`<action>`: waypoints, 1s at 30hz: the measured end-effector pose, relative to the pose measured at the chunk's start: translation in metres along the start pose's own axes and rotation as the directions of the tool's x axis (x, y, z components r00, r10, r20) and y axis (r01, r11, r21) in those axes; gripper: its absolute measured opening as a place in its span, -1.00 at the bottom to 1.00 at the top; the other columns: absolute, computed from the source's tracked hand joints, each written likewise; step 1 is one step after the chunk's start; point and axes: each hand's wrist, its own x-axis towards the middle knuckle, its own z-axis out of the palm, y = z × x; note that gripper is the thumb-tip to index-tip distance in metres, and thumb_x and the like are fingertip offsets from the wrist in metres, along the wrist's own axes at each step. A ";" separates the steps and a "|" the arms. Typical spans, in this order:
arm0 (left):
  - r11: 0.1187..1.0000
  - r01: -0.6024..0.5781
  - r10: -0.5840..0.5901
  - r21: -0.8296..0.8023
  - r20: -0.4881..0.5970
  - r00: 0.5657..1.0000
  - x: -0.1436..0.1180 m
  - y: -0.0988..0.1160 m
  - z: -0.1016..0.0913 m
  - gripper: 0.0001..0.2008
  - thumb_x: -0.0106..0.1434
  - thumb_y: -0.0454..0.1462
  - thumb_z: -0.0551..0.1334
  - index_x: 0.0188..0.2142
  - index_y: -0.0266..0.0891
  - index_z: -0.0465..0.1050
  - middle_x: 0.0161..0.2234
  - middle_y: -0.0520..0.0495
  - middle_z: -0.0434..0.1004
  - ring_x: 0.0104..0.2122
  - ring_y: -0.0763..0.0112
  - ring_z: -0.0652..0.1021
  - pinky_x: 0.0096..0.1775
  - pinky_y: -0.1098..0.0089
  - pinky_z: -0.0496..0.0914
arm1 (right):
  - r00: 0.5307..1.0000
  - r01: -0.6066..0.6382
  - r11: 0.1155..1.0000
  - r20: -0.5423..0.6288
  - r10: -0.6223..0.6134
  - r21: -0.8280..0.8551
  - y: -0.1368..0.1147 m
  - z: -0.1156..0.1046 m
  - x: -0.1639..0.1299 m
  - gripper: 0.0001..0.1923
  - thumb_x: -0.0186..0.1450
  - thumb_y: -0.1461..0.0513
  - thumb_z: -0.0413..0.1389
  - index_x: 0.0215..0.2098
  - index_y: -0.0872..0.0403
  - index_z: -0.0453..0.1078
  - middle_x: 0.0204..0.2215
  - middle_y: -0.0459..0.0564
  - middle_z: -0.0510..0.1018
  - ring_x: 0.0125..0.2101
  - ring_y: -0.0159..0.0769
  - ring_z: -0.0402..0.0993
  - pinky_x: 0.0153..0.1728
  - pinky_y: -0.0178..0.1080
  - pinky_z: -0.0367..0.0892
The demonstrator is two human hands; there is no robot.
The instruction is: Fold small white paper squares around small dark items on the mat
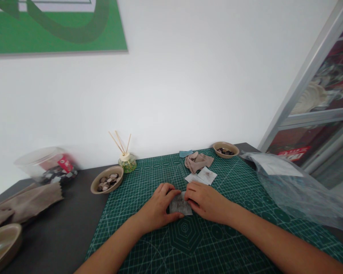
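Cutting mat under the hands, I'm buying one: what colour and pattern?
Dark green cutting mat with pale grid lines, head view.

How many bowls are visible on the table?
3: bowl of buttons left of the green mat, second bowl at the mat's far edge, third bowl bottom left, cropped.

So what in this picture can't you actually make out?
- Grey fabric piece, head view: the left hand and right hand cover its ends, so its shape is unclear.
- Far bowl: its dark contents are too small to identify.
- Plastic jar: blurred, label unreadable.
- Near bowl: cut off by the left edge.
- Plastic bag: contents hazy through the film.
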 end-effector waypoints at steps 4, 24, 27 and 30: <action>1.000 0.008 -0.008 0.001 0.006 1.000 0.000 0.001 -0.001 -0.47 0.10 -0.19 0.35 0.05 -0.10 0.27 -0.01 -0.11 0.25 0.01 0.12 0.28 0.06 0.08 0.26 | 1.000 -0.002 1.000 -0.003 0.002 0.007 0.000 0.000 0.001 -0.87 0.24 0.40 0.04 -0.27 0.14 0.39 -0.30 0.02 0.42 -0.24 -0.23 0.31 -0.22 -0.21 0.26; 1.000 -0.004 0.004 0.003 0.005 1.000 0.000 0.000 0.000 -0.48 0.11 -0.19 0.34 0.06 -0.10 0.26 -0.01 -0.10 0.24 0.01 0.13 0.28 0.06 0.08 0.26 | 1.000 0.003 1.000 0.021 -0.003 0.026 0.002 0.001 0.000 -0.84 0.25 0.40 0.03 -0.24 0.13 0.40 -0.30 0.02 0.42 -0.24 -0.23 0.32 -0.21 -0.21 0.26; 1.000 -0.002 0.002 0.012 0.005 1.000 0.000 0.000 0.000 -0.47 0.10 -0.19 0.35 0.05 -0.12 0.27 -0.01 -0.10 0.24 0.01 0.14 0.27 0.06 0.10 0.26 | 1.000 0.004 0.999 0.004 -0.004 0.046 0.001 0.001 0.001 -0.85 0.25 0.40 0.04 -0.24 0.14 0.39 -0.28 0.04 0.42 -0.23 -0.24 0.32 -0.20 -0.21 0.27; 1.000 -0.003 0.003 0.019 0.011 1.000 0.000 0.000 0.000 -0.46 0.09 -0.21 0.36 0.05 -0.13 0.27 -0.01 -0.10 0.24 0.01 0.15 0.27 0.07 0.10 0.25 | 0.999 0.036 0.997 0.011 -0.037 0.069 0.000 0.001 0.001 -0.83 0.26 0.40 0.03 -0.21 0.14 0.38 -0.26 0.04 0.42 -0.22 -0.23 0.32 -0.19 -0.22 0.28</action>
